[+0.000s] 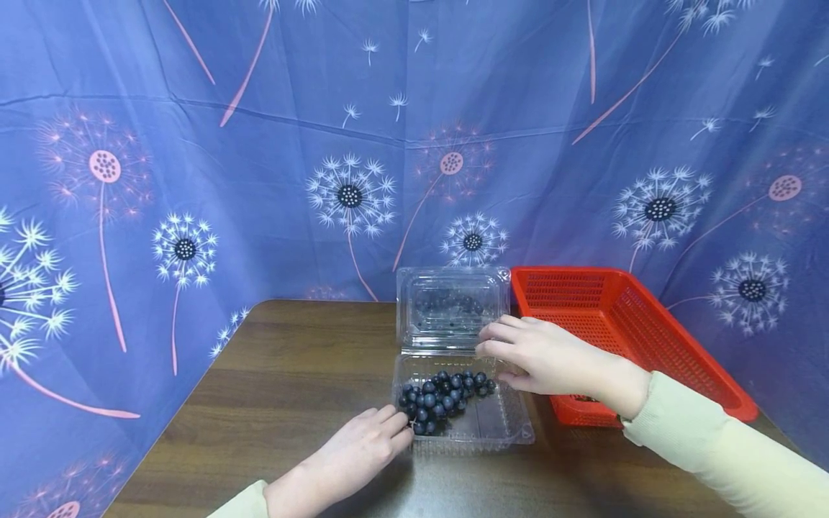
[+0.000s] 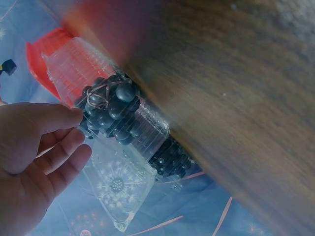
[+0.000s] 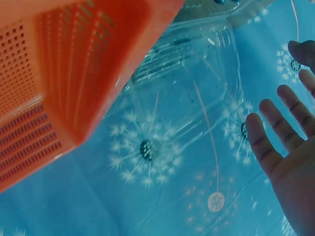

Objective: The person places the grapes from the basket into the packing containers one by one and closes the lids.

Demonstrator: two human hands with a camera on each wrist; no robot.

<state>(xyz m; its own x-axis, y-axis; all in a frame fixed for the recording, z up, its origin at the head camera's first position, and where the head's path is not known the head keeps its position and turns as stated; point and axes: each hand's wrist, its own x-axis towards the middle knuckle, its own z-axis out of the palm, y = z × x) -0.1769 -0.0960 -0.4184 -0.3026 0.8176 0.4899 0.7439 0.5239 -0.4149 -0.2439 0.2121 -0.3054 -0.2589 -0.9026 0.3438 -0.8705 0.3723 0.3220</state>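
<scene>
A bunch of dark blue-black grapes (image 1: 435, 400) lies in the base of a clear plastic clamshell box (image 1: 499, 424); its lid (image 1: 453, 288) stands raised at the back. My left hand (image 1: 370, 440) is at the box's left edge, fingertips right by the left end of the bunch. In the left wrist view the thumb (image 2: 64, 118) and loosely bent fingers (image 2: 69, 162) come up beside the grapes (image 2: 110, 108). Above the right side of the box is my right hand (image 1: 534, 352). Its fingers (image 3: 280, 120) look spread and hold nothing in the right wrist view.
A red perforated plastic basket (image 1: 686, 345) stands on the right, close beside the box, with the right forearm reaching over it. Everything rests on a brown wooden table (image 1: 272, 388). A blue dandelion-print curtain (image 1: 259, 180) hangs behind the table.
</scene>
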